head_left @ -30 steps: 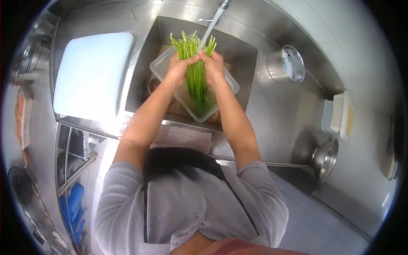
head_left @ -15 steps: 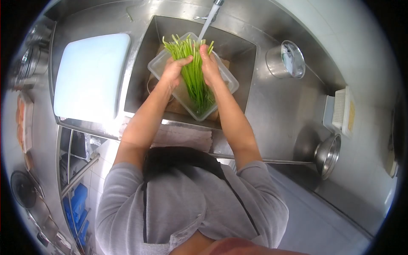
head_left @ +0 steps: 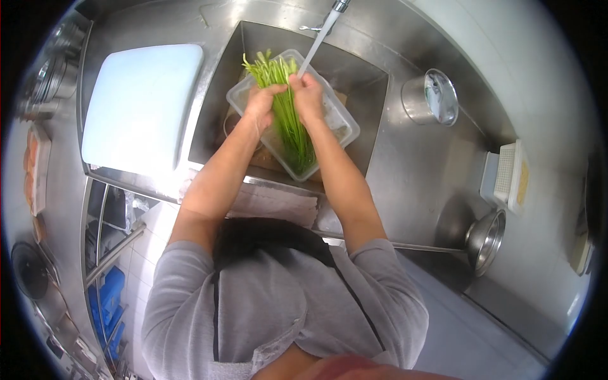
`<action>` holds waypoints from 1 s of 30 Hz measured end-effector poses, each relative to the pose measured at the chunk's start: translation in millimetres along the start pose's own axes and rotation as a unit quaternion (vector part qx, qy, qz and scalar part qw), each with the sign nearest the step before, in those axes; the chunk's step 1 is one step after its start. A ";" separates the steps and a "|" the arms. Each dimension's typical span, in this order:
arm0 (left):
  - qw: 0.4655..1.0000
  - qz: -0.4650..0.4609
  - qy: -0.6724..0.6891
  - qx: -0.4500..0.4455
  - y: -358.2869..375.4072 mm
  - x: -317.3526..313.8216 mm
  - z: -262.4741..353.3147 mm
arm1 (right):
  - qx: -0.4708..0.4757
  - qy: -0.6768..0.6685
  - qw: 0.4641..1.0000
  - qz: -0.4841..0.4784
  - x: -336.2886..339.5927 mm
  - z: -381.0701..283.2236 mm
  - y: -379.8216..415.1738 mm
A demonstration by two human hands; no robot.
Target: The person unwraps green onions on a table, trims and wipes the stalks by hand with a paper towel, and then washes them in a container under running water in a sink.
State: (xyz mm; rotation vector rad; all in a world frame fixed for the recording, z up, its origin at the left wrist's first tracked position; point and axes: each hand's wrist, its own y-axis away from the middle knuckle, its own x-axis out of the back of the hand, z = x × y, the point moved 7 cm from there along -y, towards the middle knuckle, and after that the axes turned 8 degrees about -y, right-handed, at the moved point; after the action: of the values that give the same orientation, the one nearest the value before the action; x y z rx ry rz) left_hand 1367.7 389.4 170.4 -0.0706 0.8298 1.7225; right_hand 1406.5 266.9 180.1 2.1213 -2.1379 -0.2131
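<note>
Both hands are around a bunch of garlic chives point(head_left: 290, 132), long green stalks with paler cut ends pointing away from me. My left hand point(head_left: 259, 109) grips its left side, the thumb across the stalks. On the other side, my right hand point(head_left: 306, 98) is closed at the bunch's right edge near the cut ends. The leafy ends hang down into a clear plastic tub point(head_left: 348, 130) that sits at an angle in the steel sink point(head_left: 215, 109). Water point(head_left: 318, 39) runs from the tap point(head_left: 341, 6) beside my right hand.
To the left of the sink lies a white cutting board point(head_left: 140, 104). A steel pot point(head_left: 418, 100) stands on the right counter. Farther right are a white basket point(head_left: 506, 174) and a tilted steel bowl point(head_left: 486, 242). A cloth point(head_left: 275, 206) lies along the front edge.
My right hand has shifted down and curled its fingers in, where its thumb pointed up before. The left hand still grips the chives. The whole view has shifted slightly.
</note>
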 end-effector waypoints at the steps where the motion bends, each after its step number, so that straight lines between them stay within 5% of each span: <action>1: 1.000 -0.007 -0.013 -0.008 -0.2 -2.8 0.2 | 0.003 -0.104 0.994 0.017 5.3 13.3 -10.3; 4: 1.000 -0.009 -0.021 -0.019 -1.4 -9.1 -0.6 | -0.019 -0.212 0.977 0.003 12.1 12.4 -4.0; 7: 1.000 0.011 0.027 0.009 -6.3 -11.1 -2.4 | 0.045 -0.112 0.992 -0.036 6.6 -3.8 15.6; 17: 0.992 -0.126 0.011 -0.013 -25.3 -5.7 -6.2 | -0.111 -0.321 0.938 -0.066 25.7 1.6 11.5; 23: 0.998 -0.058 -0.017 -0.017 -20.8 -2.7 -4.1 | -0.086 -0.262 0.961 -0.013 30.3 15.3 8.5; 27: 0.999 -0.029 0.004 0.031 -15.5 -7.2 0.0 | 0.035 -0.023 0.996 -0.080 14.2 42.4 -1.8; 30: 0.994 -0.096 0.029 0.050 -20.8 -8.4 -2.8 | -0.028 -0.171 0.979 -0.103 18.9 16.2 4.8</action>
State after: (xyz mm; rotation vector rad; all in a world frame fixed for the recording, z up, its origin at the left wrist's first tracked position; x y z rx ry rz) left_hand 1387.6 382.7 161.9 -0.1288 0.9210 1.5013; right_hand 1398.7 248.3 164.8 2.4194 -2.0379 -0.6983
